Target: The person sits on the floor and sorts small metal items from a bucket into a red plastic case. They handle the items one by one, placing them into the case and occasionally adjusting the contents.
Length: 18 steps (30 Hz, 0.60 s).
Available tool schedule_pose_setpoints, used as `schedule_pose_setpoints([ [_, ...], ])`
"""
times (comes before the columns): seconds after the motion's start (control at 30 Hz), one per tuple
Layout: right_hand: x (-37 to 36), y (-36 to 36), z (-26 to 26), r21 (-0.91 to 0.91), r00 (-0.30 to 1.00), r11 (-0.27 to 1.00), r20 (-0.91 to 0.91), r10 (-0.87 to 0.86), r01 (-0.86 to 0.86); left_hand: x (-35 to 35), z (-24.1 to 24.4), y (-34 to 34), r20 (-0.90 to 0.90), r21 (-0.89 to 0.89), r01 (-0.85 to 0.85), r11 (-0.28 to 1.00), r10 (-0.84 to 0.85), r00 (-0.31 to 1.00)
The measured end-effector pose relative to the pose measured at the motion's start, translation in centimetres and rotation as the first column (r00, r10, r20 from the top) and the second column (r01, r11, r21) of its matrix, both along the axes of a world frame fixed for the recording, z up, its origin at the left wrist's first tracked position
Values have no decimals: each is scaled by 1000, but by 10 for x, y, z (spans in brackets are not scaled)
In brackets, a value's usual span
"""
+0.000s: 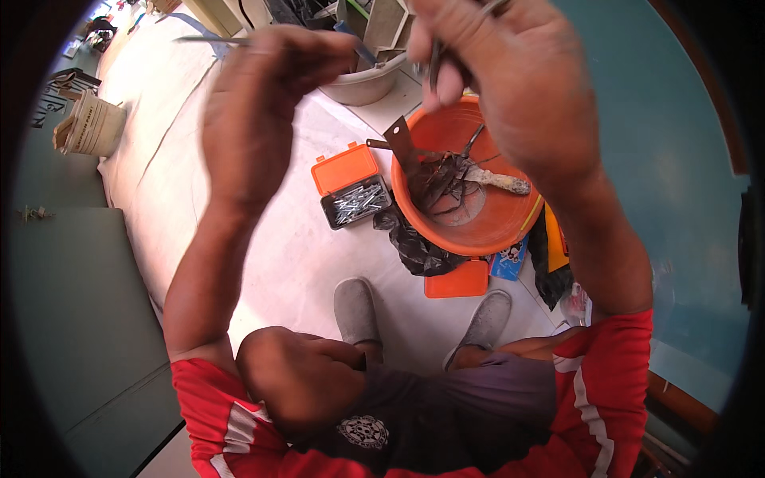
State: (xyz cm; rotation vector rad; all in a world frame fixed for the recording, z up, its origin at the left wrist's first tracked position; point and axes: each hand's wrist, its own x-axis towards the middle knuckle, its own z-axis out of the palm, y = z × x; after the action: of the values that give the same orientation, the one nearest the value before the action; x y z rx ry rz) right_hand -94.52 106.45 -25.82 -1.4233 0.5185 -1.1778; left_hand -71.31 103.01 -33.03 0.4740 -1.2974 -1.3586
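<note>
My left hand (257, 101) is raised at the upper left with its fingers curled. A thin grey metal piece (212, 40) sticks out past its left side; blur and the hand hide the rest. Higher and to the right, my right hand (526, 89) is closed around a slim metal tool (437, 63), whose kind I cannot tell. Below the right hand stands an orange plastic basin (478, 236) holding a putty knife (496, 180), a flat metal blade (403, 143) and dark scraps. Left of the basin, an open orange-lidded box (346, 168) contains loose screws or nails (360, 202).
Black plastic bag (421, 248) material lies against the basin. Near my shoes (357, 308) are an orange case (456, 279) and a blue packet (509, 261). A pale tub (364, 86) stands at the top, a paint bucket (92, 125) by the left wall. A teal surface (669, 179) runs along the right.
</note>
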Motion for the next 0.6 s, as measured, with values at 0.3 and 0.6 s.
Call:
schedule_pose_setpoints([
  [0.3,93,33,-148,-36,465,976,-882,71,-216,68,-168,-7,995,51,314,948,-22,-95],
  [0.6,115,33,-286,-224,147,973,-966,-214,-60,46,-217,3,949,297,326,898,-240,-204],
])
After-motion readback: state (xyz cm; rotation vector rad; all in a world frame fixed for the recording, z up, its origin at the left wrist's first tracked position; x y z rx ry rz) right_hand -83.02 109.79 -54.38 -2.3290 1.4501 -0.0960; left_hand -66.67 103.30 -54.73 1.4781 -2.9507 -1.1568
